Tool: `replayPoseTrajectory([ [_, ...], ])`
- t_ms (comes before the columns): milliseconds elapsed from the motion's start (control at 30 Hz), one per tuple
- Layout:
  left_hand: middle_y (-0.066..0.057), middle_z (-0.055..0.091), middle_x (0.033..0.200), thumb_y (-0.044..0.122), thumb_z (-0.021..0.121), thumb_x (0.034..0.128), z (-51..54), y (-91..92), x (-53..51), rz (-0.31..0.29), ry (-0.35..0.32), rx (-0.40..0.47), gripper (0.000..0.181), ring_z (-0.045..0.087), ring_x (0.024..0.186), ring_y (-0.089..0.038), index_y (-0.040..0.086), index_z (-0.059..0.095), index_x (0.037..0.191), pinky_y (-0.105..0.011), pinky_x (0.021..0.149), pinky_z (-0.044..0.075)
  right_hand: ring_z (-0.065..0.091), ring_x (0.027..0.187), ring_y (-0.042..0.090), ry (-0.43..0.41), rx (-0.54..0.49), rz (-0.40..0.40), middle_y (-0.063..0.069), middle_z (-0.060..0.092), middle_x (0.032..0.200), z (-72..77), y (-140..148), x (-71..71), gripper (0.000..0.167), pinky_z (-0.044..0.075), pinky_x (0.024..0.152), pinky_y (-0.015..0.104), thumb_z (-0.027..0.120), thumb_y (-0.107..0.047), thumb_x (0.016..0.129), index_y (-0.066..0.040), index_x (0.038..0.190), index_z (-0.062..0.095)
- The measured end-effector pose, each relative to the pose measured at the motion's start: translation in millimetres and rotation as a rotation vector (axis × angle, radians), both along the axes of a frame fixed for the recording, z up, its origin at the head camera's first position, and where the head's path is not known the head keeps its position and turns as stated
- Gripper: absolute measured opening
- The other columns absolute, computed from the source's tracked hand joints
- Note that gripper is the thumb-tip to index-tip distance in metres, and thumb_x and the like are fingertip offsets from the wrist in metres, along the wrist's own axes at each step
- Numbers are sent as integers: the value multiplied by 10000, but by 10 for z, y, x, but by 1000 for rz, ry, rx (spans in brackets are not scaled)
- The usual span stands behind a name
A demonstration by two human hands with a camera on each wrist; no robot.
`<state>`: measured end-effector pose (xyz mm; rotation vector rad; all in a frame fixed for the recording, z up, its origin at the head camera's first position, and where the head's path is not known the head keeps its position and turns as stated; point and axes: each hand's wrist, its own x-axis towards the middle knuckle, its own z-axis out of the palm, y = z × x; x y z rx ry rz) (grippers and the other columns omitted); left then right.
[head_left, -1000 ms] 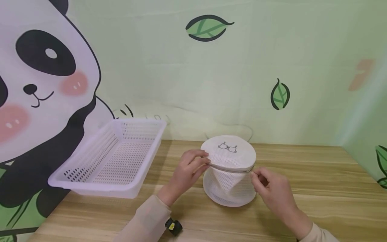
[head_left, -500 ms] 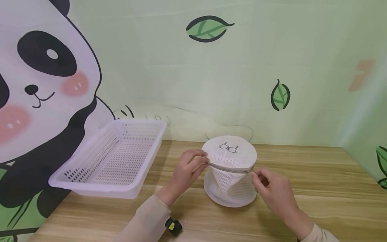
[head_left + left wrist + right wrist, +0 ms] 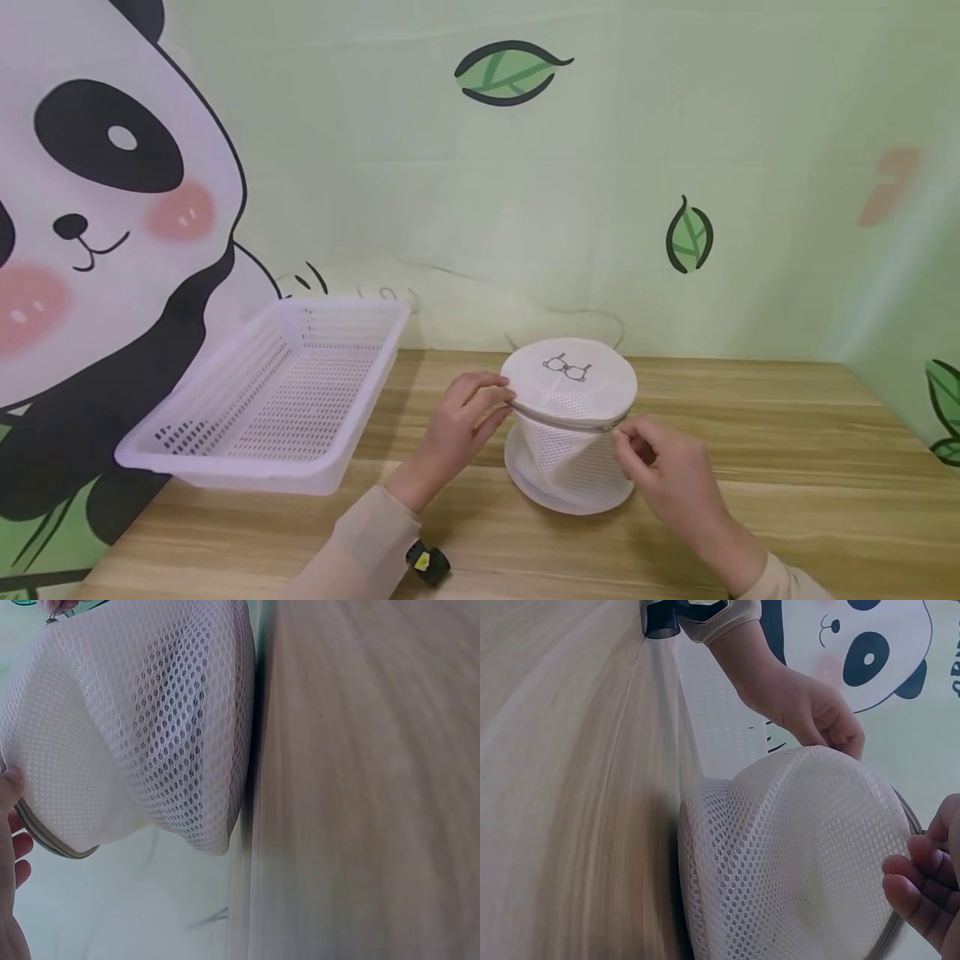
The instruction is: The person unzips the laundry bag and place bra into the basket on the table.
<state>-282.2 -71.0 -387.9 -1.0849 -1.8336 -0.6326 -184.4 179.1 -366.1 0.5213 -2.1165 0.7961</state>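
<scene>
A round white mesh bag (image 3: 573,454) stands upright on the table, its flat lid printed with a glasses drawing and a zipper running below the rim. My left hand (image 3: 457,429) pinches the zipper edge at the lid's left side. At the front right, my right hand (image 3: 675,479) pinches the zipper pull between thumb and finger. In the left wrist view the mesh side (image 3: 172,712) sags in folds, with left fingers on the zipper band. The right wrist view shows the bag (image 3: 802,855) between both hands, right fingers (image 3: 922,877) at the pull.
A white perforated plastic basket (image 3: 348,467) sits on the left of the wooden table (image 3: 787,450). A black device (image 3: 430,563) is at my left wrist. Behind the table hangs a green backdrop (image 3: 420,208) with a panda and leaves.
My right hand has moved slightly left along the front of the zipper with the pull. The left hand holds the same edge, and the bag stays in place.
</scene>
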Motion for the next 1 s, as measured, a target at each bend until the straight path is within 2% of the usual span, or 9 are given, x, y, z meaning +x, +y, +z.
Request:
replayPoseTrajectory([
  [467, -94, 653, 1083, 76, 763, 783, -5, -7, 5, 43, -34, -18, 257, 625, 1006, -229, 95, 672, 1022, -311, 871, 535, 445, 569, -91, 0, -11, 34, -154, 539, 588, -38, -52, 10, 221, 403, 499, 78, 693, 48, 754, -152, 709, 611],
  [667, -77, 651, 1129, 75, 691, 827, -3, -1, 7, 67, -99, -97, 237, 624, 1049, -218, 113, 664, 1060, -318, 910, 530, 440, 571, -91, 1, -31, 39, -152, 526, 592, -47, -58, 19, 237, 401, 498, 76, 689, 55, 748, -156, 700, 592],
  [833, -88, 650, 1139, 84, 633, 806, -7, -10, 19, 45, -108, -126, 272, 621, 1055, -226, 106, 655, 1076, -340, 908, 528, 434, 569, -93, -2, -33, 35, -156, 521, 588, -44, -74, 27, 245, 394, 495, 75, 688, 51, 746, -165, 692, 586],
  [1000, -90, 638, 1161, 178, 627, 840, 38, -2, 49, 62, -116, -141, 261, 605, 1090, -233, 109, 652, 1090, -364, 951, 504, 435, 563, -90, -27, -31, 18, -152, 518, 583, -31, -84, 27, 247, 393, 495, 78, 683, 40, 755, -172, 684, 577],
])
